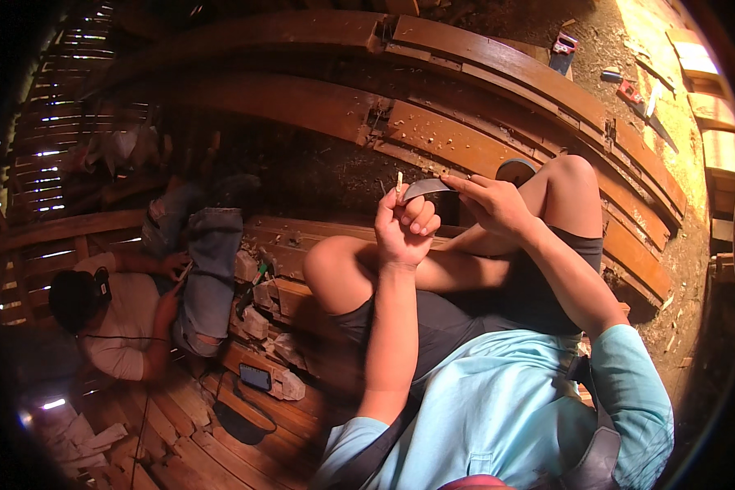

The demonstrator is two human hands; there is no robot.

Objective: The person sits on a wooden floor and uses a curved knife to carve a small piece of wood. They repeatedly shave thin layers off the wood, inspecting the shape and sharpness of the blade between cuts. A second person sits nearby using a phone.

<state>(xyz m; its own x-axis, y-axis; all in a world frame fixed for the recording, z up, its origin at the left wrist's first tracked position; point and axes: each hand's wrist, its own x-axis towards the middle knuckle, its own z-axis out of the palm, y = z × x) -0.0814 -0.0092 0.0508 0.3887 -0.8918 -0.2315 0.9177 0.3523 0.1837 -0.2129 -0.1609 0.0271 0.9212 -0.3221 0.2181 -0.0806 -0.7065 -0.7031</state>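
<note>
my left hand (402, 224), frame centre, has its fingers curled shut, pinching a small pale wood peg (398, 183) upright. my right hand (492, 202) pinches the curved blade (424, 189) from the right; its long axis runs left-right, tip touching the peg, so the left hand is nearer the peg. farther off: a dark phone (255, 376) at lower left, and red-handled tools (629, 91) at upper right. labels cannot be made out.

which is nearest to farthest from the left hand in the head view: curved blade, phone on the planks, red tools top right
1. curved blade: touching the left hand, just above its fingers.
2. phone: lower left, flat on the planks beside the seated person.
3. red tools: far upper right, on the sawdust-covered ground.
</note>
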